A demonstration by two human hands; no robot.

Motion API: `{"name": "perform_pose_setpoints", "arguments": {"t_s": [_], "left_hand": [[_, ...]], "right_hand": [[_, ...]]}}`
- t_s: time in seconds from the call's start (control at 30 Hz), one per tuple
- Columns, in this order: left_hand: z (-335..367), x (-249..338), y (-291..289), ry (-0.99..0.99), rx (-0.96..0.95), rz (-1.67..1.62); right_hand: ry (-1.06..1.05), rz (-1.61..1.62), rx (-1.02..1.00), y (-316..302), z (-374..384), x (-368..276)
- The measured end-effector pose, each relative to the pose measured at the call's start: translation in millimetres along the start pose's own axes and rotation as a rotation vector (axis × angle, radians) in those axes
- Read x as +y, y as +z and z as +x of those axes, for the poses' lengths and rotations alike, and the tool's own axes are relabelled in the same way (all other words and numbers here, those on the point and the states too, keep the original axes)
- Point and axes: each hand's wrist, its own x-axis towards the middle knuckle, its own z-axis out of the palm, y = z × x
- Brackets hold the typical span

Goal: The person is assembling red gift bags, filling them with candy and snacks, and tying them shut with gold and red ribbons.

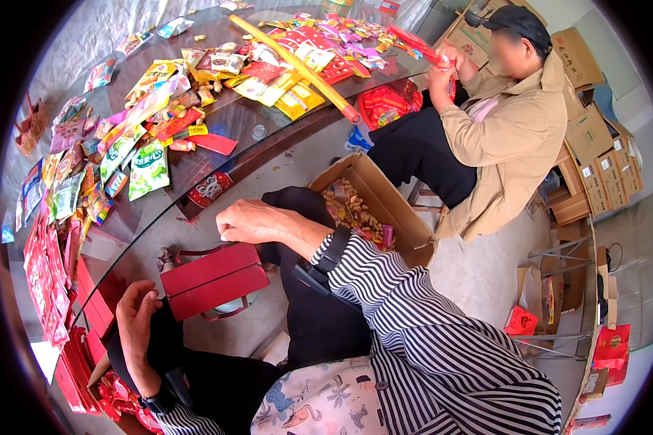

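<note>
A closed dark red box [214, 281] with a seam across its top rests between my knees. Just above its far edge is my right hand [252, 221], fingers curled and pressed together; whether anything is in them is hidden. Beside the box's left end, my left hand [136, 322] has loosely bent fingers with the thumb a little apart, and nothing shows in it. To the right of my right knee, an open cardboard box [395, 206] contains peanuts and wrapped sweets.
A glass table [247, 116] bears piled snack packets [149, 170], red envelopes [47, 272] and a long yellow tube [297, 69]. At the right, a seated person [493, 123] holds a red packet [417, 45]. Cardboard boxes [591, 138] stack behind them. Red bags [76, 373] lie at lower left.
</note>
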Motion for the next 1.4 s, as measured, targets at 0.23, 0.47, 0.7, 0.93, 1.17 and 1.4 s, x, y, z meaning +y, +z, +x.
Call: {"name": "perform_pose_setpoints", "arguments": {"t_s": [0.23, 0.47, 0.7, 0.93, 1.17, 1.4], "left_hand": [[-1.4, 0.5, -0.8, 0.002, 0.003, 0.008], [-0.8, 1.0, 0.4, -0.006, -0.002, 0.012], [-2.2, 1.9, -0.8, 0.001, -0.003, 0.016], [-0.3, -1.9, 0.6, 0.002, 0.000, 0.010], [-2.3, 1.9, -0.5, -0.012, 0.002, 0.036], [-4.3, 8.9, 2.1, -0.018, 0.054, 0.039]], "right_hand": [[-0.013, 0.000, 0.002, 0.7, 0.7, 0.0], [-0.018, -0.011, 0.002, 1.4, 1.0, 2.9], [-0.027, -0.007, 0.009, 1.9, 1.2, 1.1], [-0.019, -0.006, 0.006, 0.6, -0.2, 1.8], [-0.020, -0.006, -0.002, 0.1, 1.3, -0.4], [0.000, 0.004, -0.030, -3.5, -0.2, -6.4]]}}
